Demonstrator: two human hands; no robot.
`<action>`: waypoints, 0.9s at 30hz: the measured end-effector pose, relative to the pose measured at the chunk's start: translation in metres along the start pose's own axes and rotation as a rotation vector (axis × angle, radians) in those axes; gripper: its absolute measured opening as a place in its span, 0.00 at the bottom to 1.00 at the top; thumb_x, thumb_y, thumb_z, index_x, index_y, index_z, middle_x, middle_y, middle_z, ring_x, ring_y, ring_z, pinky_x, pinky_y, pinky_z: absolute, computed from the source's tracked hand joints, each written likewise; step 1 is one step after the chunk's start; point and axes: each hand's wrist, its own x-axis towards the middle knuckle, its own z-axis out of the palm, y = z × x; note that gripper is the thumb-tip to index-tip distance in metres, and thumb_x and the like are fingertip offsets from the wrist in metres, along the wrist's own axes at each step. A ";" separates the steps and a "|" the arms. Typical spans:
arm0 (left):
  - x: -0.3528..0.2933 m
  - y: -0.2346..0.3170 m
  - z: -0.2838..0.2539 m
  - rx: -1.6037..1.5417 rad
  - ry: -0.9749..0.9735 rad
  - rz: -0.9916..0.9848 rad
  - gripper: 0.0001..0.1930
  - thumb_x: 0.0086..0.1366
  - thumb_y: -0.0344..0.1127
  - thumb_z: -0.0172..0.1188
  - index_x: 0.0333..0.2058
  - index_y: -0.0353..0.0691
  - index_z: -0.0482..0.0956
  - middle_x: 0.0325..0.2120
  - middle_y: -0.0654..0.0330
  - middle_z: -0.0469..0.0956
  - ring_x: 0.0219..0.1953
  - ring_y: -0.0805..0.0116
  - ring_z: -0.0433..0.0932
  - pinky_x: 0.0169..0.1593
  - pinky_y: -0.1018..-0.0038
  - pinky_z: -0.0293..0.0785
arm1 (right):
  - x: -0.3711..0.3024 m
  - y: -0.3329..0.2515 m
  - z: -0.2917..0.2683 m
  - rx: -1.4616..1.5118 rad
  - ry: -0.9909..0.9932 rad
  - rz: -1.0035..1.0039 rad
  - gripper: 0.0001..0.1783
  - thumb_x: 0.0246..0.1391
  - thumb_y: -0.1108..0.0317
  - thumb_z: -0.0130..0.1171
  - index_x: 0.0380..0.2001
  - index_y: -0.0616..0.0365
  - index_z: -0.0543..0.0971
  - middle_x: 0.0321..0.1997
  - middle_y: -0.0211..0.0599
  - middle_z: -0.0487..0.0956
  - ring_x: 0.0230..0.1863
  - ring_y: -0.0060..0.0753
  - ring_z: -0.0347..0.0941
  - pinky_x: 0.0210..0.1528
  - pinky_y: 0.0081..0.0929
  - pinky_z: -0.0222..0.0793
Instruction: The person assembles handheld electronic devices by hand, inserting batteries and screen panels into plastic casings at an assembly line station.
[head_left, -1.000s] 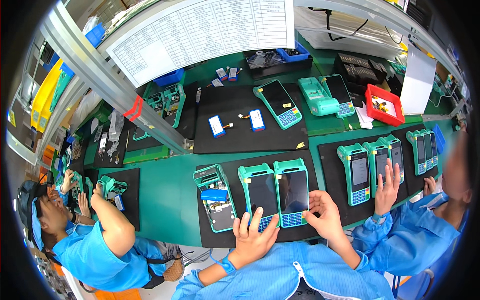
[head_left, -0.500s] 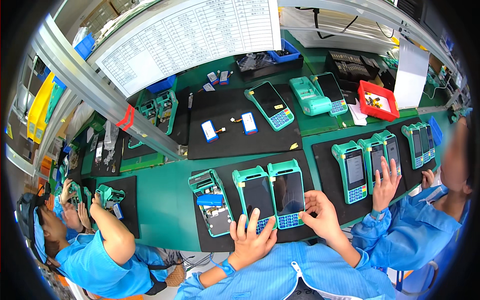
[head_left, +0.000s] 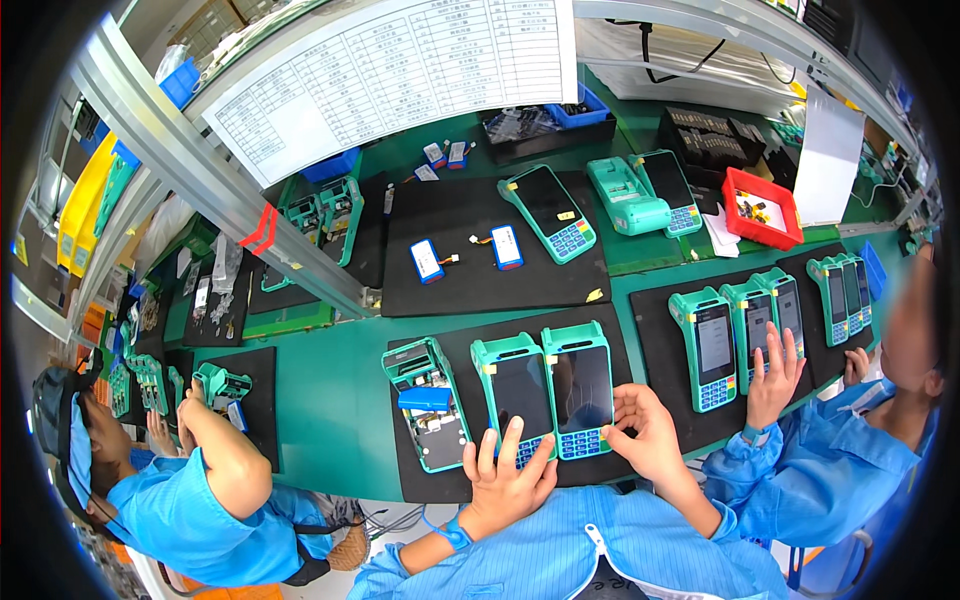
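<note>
Two green handheld payment terminals with dark screens and blue keypads lie side by side in front of me, a left one [head_left: 519,385] and a right one [head_left: 582,385]. My left hand [head_left: 505,482] rests over the lower end of the left terminal, fingers spread, fingertips on or just above its keypad. At the right terminal's lower right edge, my right hand [head_left: 648,438] has curled fingers along the side and its thumb at the keypad corner. Left of both lies an opened terminal housing [head_left: 440,448] with a blue battery pack [head_left: 424,399] across its exposed inside.
Beyond, a black mat [head_left: 460,290] holds two battery packs [head_left: 427,261] and another terminal [head_left: 550,215]. A red bin [head_left: 762,238] stands farther right. Co-workers sit at both sides, one with a hand [head_left: 774,378] over terminals. A metal post [head_left: 215,165] slants across the left.
The view has shifted slightly, so the bench sits a little farther right. My hands keep nearly the same places on the terminals. At left, a co-worker's raised hand has lowered.
</note>
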 end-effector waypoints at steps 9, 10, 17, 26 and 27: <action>0.001 0.001 -0.001 -0.003 -0.003 0.000 0.19 0.51 0.50 0.65 0.45 0.61 0.82 0.59 0.50 0.64 0.65 0.48 0.50 0.66 0.50 0.39 | 0.000 0.001 -0.001 -0.002 -0.002 -0.002 0.27 0.44 0.80 0.64 0.50 0.65 0.69 0.39 0.37 0.73 0.39 0.24 0.71 0.40 0.20 0.71; 0.001 0.000 -0.001 -0.003 -0.005 0.002 0.20 0.51 0.49 0.65 0.45 0.61 0.82 0.59 0.50 0.64 0.65 0.48 0.50 0.66 0.50 0.39 | 0.000 0.001 0.000 -0.001 -0.003 -0.002 0.27 0.44 0.80 0.64 0.50 0.65 0.69 0.39 0.37 0.73 0.39 0.24 0.71 0.40 0.20 0.71; 0.000 0.000 0.000 -0.011 -0.012 -0.004 0.20 0.50 0.50 0.65 0.45 0.62 0.83 0.59 0.49 0.64 0.65 0.48 0.50 0.66 0.50 0.37 | 0.000 -0.001 0.001 -0.009 -0.002 0.007 0.27 0.44 0.80 0.64 0.50 0.65 0.69 0.39 0.37 0.72 0.39 0.24 0.71 0.40 0.21 0.71; 0.001 0.000 -0.001 -0.020 -0.009 -0.007 0.20 0.50 0.50 0.66 0.44 0.62 0.83 0.59 0.49 0.64 0.65 0.48 0.50 0.66 0.50 0.37 | 0.001 0.003 0.000 -0.002 -0.006 0.005 0.27 0.43 0.81 0.64 0.50 0.65 0.69 0.38 0.36 0.72 0.39 0.24 0.71 0.40 0.20 0.71; 0.001 0.000 0.000 -0.022 -0.006 -0.007 0.20 0.50 0.50 0.66 0.44 0.62 0.83 0.59 0.49 0.64 0.65 0.48 0.50 0.66 0.50 0.37 | 0.001 0.002 0.000 -0.006 -0.006 0.007 0.27 0.43 0.81 0.64 0.50 0.65 0.70 0.38 0.36 0.72 0.39 0.24 0.71 0.39 0.20 0.71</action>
